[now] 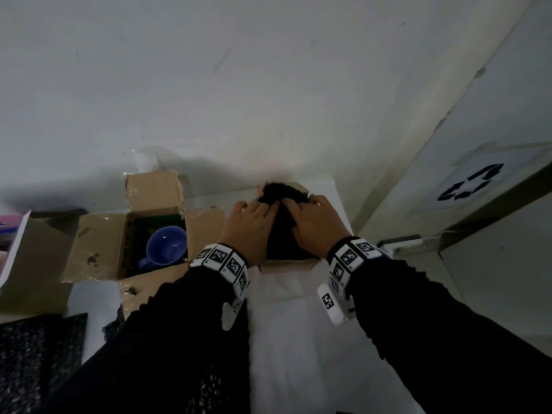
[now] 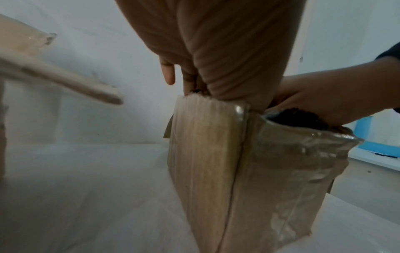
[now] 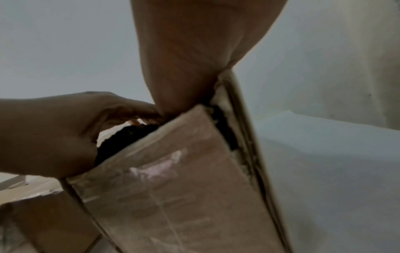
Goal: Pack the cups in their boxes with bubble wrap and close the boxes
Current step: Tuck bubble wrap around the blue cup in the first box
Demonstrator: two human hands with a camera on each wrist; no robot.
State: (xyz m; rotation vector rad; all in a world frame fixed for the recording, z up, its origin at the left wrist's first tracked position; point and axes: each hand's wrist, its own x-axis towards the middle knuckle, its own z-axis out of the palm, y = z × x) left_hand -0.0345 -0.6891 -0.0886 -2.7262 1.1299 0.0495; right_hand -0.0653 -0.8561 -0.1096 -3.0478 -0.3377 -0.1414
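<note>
A small cardboard box (image 1: pixel 289 265) stands on the white table, stuffed with black bubble wrap (image 1: pixel 280 234). My left hand (image 1: pixel 251 225) and right hand (image 1: pixel 316 225) lie palms down on the wrap and press it into the box, fingertips meeting at the middle. In the left wrist view my left fingers (image 2: pixel 190 80) reach down inside the box (image 2: pixel 238 171) while my right hand (image 2: pixel 314 102) presses on the wrap (image 2: pixel 296 118). The right wrist view shows wrap (image 3: pixel 125 138) bulging above the rim under my left hand (image 3: pixel 54 133). Any cup inside is hidden. A blue cup (image 1: pixel 167 246) lies in a second open box (image 1: pixel 101 243) to the left.
Black bubble wrap sheets (image 1: pixel 38 354) lie at the near left. A larger carton (image 1: pixel 33 264) stands at the far left. The wall is close behind both boxes. A white bin with a recycling sign (image 1: pixel 472 186) stands to the right of the table.
</note>
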